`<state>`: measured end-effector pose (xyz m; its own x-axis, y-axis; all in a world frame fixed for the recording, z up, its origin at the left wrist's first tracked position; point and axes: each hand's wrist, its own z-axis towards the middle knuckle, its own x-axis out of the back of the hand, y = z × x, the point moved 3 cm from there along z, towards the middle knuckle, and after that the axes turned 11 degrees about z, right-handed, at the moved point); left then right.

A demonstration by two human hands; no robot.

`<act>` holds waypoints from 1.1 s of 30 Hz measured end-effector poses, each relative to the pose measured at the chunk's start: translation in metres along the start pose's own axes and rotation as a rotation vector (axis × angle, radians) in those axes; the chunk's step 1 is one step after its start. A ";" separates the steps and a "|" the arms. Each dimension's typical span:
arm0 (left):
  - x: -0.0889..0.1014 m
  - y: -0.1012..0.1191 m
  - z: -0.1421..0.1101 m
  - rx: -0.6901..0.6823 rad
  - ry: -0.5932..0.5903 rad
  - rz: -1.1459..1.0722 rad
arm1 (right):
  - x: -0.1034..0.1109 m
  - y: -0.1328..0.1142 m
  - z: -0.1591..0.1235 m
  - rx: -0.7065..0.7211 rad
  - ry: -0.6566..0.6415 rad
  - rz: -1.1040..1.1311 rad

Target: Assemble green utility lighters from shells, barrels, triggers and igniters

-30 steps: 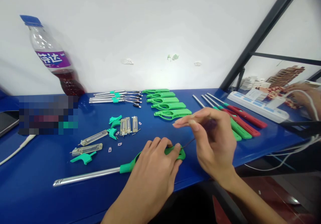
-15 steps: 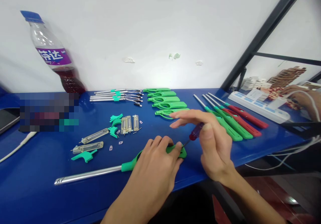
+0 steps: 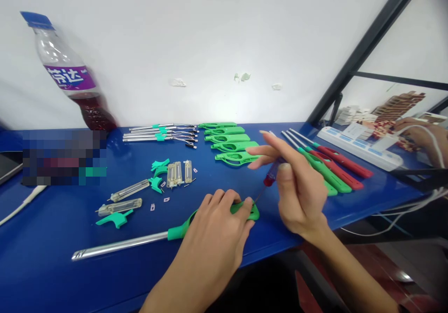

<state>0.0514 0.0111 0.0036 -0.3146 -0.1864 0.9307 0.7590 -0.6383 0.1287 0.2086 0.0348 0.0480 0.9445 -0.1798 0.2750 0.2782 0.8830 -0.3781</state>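
Head view: green lighter [image 3: 178, 233], long silver tube, left hand [image 3: 219, 231] pinning it, right [image 3: 301, 194] gripping screwdriver [image 3: 269, 178].

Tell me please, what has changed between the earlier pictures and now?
The right hand has raised and spread its fingers, and the screwdriver, hidden mostly behind it at first, now shows its handle and stands more steeply. Nothing was newly taken or let go. The left hand stays on the green lighter, and the loose parts lie as before.
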 end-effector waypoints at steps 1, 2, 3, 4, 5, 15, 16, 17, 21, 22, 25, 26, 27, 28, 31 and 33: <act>0.000 0.000 0.000 0.001 0.002 -0.001 | -0.001 0.002 0.000 -0.015 0.015 0.033; 0.000 0.000 0.000 0.002 0.003 -0.002 | -0.001 0.004 0.000 -0.024 0.043 0.055; 0.000 0.000 -0.001 0.002 0.004 -0.003 | 0.000 0.005 -0.001 -0.022 0.078 0.069; 0.000 0.001 -0.001 0.003 0.007 -0.004 | 0.000 0.007 -0.002 -0.009 0.113 0.076; 0.000 0.001 -0.001 0.002 0.011 -0.004 | 0.001 0.007 -0.003 0.018 0.139 0.072; 0.002 0.001 -0.001 0.003 0.017 -0.003 | -0.001 -0.004 -0.004 0.176 0.091 -0.020; 0.001 0.001 -0.001 0.005 0.016 -0.003 | -0.001 -0.003 -0.004 0.170 0.089 -0.033; 0.001 0.001 -0.001 0.008 0.014 -0.002 | -0.001 -0.003 -0.004 0.172 0.094 -0.044; 0.000 0.002 -0.002 0.014 0.009 0.005 | 0.003 -0.002 -0.004 0.207 0.121 -0.091; 0.001 0.002 -0.002 0.013 0.005 0.007 | 0.004 -0.002 -0.004 0.217 0.120 -0.106; 0.002 0.002 -0.001 0.007 -0.014 0.011 | 0.006 -0.004 -0.004 0.247 0.113 -0.146; 0.003 0.002 -0.001 0.010 -0.019 0.012 | 0.006 -0.005 -0.005 0.257 0.114 -0.153; 0.004 0.002 -0.001 0.012 -0.023 0.012 | 0.006 -0.006 -0.006 0.268 0.115 -0.158; 0.004 0.002 -0.001 0.016 -0.026 0.012 | 0.006 -0.008 -0.007 0.275 0.118 -0.162; 0.006 0.001 -0.003 0.023 -0.033 0.010 | 0.006 -0.009 -0.009 0.278 0.116 -0.168; 0.007 0.000 -0.004 0.022 -0.041 0.009 | 0.006 -0.007 -0.009 0.272 0.102 -0.169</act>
<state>0.0467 0.0063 0.0088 -0.2843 -0.1610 0.9451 0.7741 -0.6201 0.1272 0.2141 0.0230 0.0443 0.9055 -0.3639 0.2184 0.3884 0.9179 -0.0809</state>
